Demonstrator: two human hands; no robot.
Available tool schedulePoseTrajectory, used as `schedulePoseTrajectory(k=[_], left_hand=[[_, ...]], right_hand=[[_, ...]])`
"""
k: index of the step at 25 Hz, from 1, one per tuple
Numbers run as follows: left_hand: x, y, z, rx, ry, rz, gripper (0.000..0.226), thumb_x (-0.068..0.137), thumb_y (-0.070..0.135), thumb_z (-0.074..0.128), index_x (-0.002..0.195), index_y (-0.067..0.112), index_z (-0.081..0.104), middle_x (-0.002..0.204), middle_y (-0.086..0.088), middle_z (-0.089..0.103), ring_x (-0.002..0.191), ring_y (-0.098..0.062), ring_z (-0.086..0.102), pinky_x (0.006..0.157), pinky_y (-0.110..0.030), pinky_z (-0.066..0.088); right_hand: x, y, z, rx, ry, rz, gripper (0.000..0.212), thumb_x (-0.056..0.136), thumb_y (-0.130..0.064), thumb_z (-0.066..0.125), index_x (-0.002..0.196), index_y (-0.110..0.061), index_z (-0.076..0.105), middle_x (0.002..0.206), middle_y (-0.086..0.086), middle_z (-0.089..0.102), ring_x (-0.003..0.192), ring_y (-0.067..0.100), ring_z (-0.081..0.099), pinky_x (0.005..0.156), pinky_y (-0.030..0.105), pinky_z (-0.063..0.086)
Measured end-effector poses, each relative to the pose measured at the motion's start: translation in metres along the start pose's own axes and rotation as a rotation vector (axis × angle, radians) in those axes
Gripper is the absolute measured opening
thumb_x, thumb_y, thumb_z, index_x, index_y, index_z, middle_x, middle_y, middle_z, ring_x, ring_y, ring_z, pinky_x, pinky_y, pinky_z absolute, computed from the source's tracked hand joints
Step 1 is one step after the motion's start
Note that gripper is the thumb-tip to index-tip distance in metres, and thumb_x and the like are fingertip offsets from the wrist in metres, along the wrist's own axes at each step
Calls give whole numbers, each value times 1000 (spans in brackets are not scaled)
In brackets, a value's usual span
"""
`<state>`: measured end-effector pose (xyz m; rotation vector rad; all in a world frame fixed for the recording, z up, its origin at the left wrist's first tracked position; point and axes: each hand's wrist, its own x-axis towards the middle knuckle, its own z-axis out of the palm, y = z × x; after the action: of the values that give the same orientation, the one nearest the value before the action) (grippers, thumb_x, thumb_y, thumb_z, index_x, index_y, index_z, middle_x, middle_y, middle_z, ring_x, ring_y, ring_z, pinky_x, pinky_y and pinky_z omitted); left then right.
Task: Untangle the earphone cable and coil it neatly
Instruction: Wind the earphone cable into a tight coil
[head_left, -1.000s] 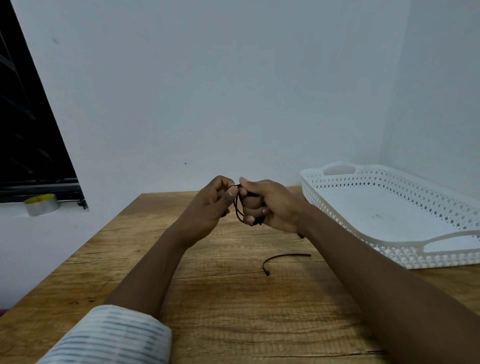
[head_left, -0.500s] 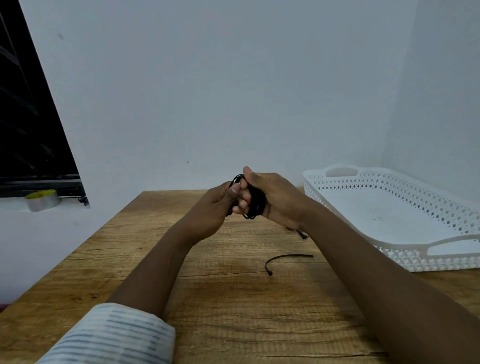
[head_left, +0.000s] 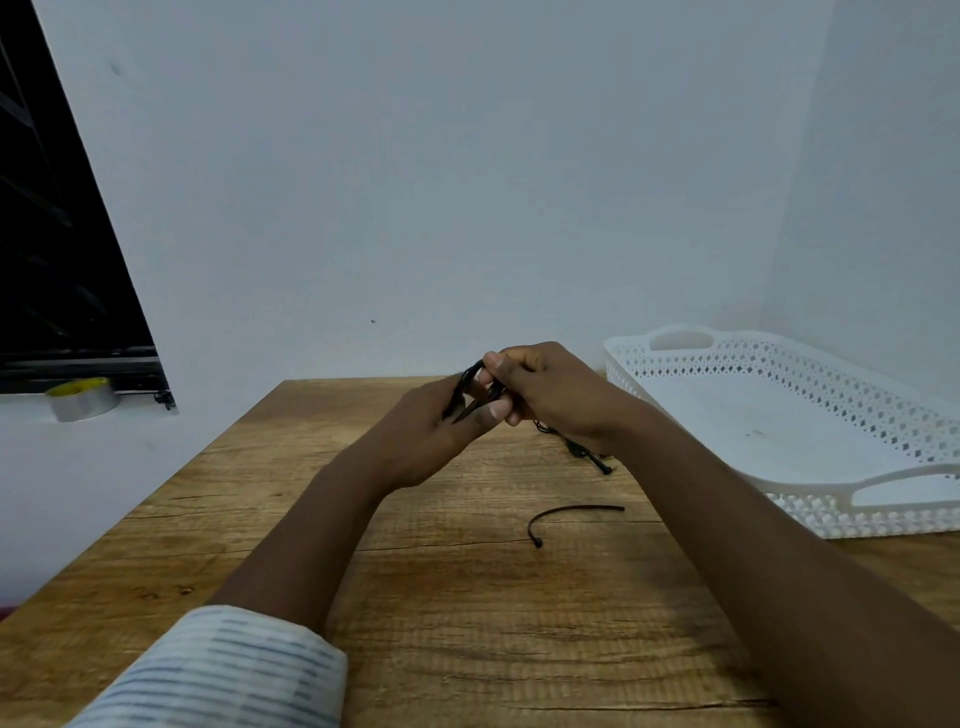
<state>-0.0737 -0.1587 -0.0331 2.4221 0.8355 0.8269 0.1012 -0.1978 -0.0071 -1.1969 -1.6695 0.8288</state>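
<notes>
We are holding the earphone cable (head_left: 469, 383) up between both hands, above the far middle of the bench (head_left: 467, 623). Our left hand (head_left: 436, 431) is curling its fingers round a bunch of the black loops, with the thumb pressing in toward the other hand. Our right hand (head_left: 550, 395) is pinching the same bundle from the opposite side, so the two hands are touching. The fingers are hiding most of the bundle, so we cannot tell how many loops are sitting in it.

A loose tail (head_left: 589, 454) is trailing out below the right wrist and seems to be reaching the bench. We are judging the cable to be thin, light and limp but a little springy, so slack loops are likely to spring open. The safest hold is probably where the loops are crossing, never tugging at the thin ends.

Nearer to us, a short black strip (head_left: 571, 512), perhaps a tie, is lying apart from the hands. A white perforated tray (head_left: 779, 483) is sitting on the right of the bench, and a roll of tape (head_left: 83, 400) is resting by the dark window at far left
</notes>
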Motion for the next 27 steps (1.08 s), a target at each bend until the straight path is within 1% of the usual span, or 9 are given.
schedulePoseTrajectory(k=[4, 7, 10, 12, 16, 18, 20, 24, 27], left_hand=[[2, 2, -1, 60, -61, -42, 43, 100, 45, 44, 83, 6, 52, 67, -2, 46, 58, -11, 39, 59, -28, 33], [1, 2, -5, 163, -142, -3, 29, 103, 34, 39, 81, 16, 46, 70, -3, 46, 58, -13, 37, 57, -23, 33], [1, 2, -2, 211, -105, 0, 12, 104, 26, 39, 94, 24, 46, 78, 3, 53, 63, -9, 44, 62, -25, 37], [1, 3, -1, 100, -100, -9, 11, 105, 27, 37, 99, 24, 46, 78, 5, 51, 64, -7, 43, 63, -23, 36], [0, 4, -3, -285, -166, -37, 38, 101, 46, 26, 94, 18, 50, 75, 5, 47, 71, -10, 41, 70, -26, 38], [1, 1, -2, -474, -195, -95, 43, 102, 50, 25, 94, 16, 51, 74, 7, 47, 71, -10, 42, 71, -28, 38], [1, -1, -1, -623, -230, -120, 37, 101, 47, 31, 93, 18, 53, 75, 6, 49, 72, -10, 43, 71, -30, 37], [1, 0, 3, -535, -209, -63, 28, 101, 40, 36, 101, 33, 63, 81, 5, 59, 76, -13, 41, 64, -24, 36], [3, 2, 6, -623, -215, -103, 30, 103, 35, 36, 114, 17, 57, 69, 5, 46, 65, -7, 37, 59, -22, 32]], right_hand=[[0, -2, -5, -35, 30, 56, 36, 102, -33, 47, 95, -6, 70, 70, 11, 53, 63, 17, 46, 63, 24, 41], [1, 0, -4, 3, 51, 99, 34, 102, -31, 48, 93, -7, 71, 66, 4, 56, 57, 12, 50, 62, 21, 45], [3, 1, 0, 84, 99, 145, 33, 102, -30, 48, 89, -9, 69, 66, 4, 60, 53, 10, 55, 61, 22, 48], [4, 1, -2, 98, 116, 149, 32, 102, -31, 48, 86, -11, 68, 65, 4, 61, 52, 9, 57, 65, 25, 50], [5, 1, -6, -12, 115, 51, 32, 102, -31, 46, 84, -15, 68, 65, 3, 60, 55, 11, 56, 73, 36, 47], [5, 1, -5, -61, 137, 0, 33, 103, -30, 45, 83, -15, 66, 63, 0, 58, 54, 10, 54, 71, 34, 46], [4, 0, -5, -100, 148, -41, 33, 103, -30, 44, 82, -16, 65, 62, -1, 57, 51, 8, 53, 68, 30, 45], [3, 1, -9, -145, 99, -78, 32, 103, -31, 43, 86, -15, 65, 65, -1, 59, 54, 7, 54, 68, 30, 45], [2, 5, -13, -152, 60, -80, 33, 103, -31, 43, 87, -14, 65, 67, 1, 59, 56, 9, 55, 69, 37, 45]])
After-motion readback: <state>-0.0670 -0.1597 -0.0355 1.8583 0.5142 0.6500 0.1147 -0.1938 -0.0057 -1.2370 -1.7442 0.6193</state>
